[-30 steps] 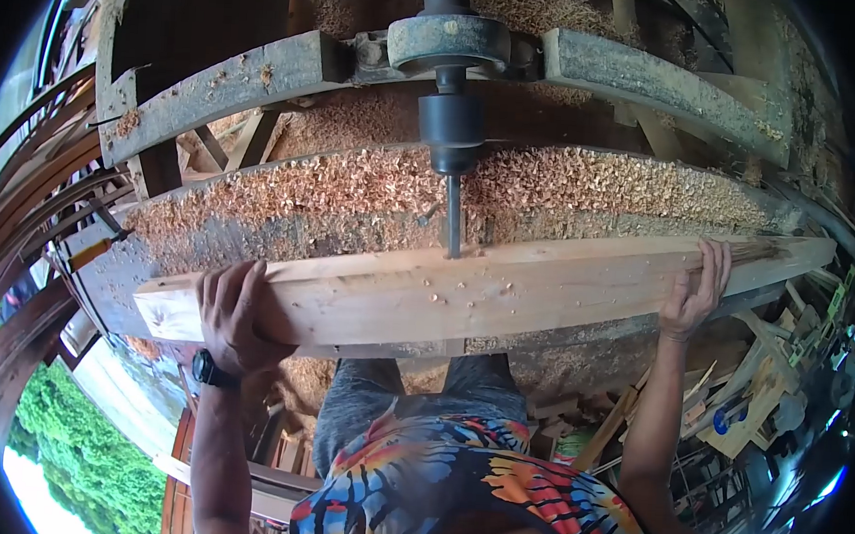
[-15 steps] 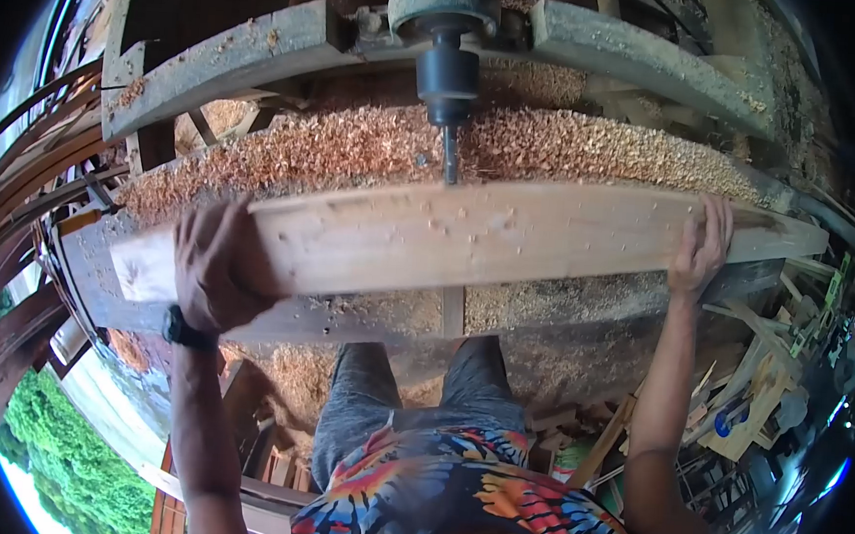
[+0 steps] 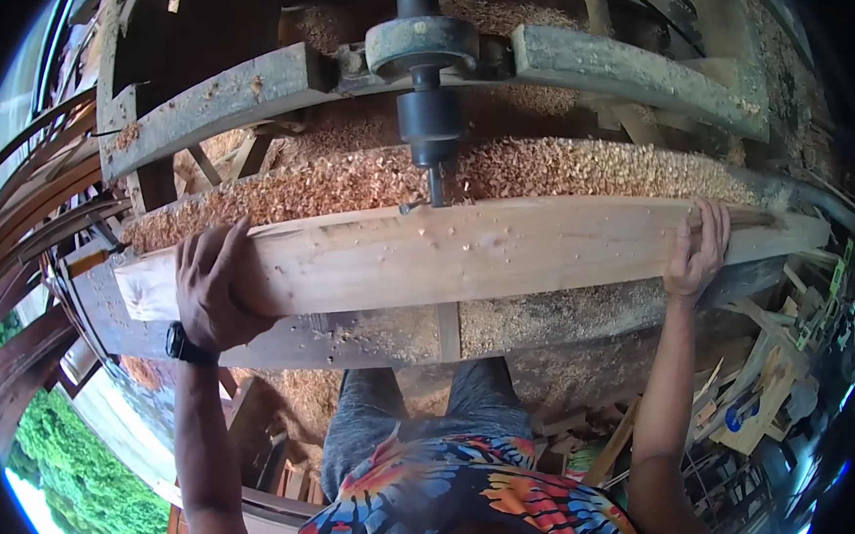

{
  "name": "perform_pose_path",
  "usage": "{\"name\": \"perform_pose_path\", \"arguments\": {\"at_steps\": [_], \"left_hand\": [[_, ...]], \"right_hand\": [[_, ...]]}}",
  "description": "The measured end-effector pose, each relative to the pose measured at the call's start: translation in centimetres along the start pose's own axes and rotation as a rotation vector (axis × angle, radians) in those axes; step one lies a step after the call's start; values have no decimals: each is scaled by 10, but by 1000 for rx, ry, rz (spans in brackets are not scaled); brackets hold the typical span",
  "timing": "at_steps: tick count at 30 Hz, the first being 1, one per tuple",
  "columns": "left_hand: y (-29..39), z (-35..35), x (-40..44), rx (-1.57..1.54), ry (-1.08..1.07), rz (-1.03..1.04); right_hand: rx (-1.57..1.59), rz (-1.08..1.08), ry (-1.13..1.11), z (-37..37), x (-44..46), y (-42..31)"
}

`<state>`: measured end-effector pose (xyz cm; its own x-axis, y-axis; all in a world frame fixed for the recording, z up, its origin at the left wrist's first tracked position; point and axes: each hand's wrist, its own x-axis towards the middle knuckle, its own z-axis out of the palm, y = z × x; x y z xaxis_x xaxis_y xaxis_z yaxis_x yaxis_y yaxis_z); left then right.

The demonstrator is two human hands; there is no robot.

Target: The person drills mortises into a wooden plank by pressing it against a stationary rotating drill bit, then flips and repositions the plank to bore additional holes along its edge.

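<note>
Two grips secure the plank [image 3: 468, 250], left hand [image 3: 213, 291] at nine o'clock and right hand [image 3: 700, 249] at three, fingers half-curled over it; it appears stiff, weighty, best held near both ends.

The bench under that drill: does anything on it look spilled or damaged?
Wood shavings lie heaped along the bench behind the board, looking spilled, though beside a drill they may be ordinary waste. The board also has a dark streak near the right hand, odd against its pale face.
</note>
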<state>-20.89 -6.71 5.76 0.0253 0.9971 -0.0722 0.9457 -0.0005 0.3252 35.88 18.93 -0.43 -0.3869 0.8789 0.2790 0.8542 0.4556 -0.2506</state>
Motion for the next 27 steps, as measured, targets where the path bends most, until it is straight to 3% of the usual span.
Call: {"name": "perform_pose_path", "arguments": {"at_steps": [7,17,27], "left_hand": [[14,10,-52,-56,-7,-19],[-20,-3,-7,-21,-17,36],[2,2,-61,-48,-33,-10]], "right_hand": [[18,-11,-39,-15,-28,-6],[11,-5,-11,-1,-7,-11],[19,-20,-38,-13,-30,-23]]}}
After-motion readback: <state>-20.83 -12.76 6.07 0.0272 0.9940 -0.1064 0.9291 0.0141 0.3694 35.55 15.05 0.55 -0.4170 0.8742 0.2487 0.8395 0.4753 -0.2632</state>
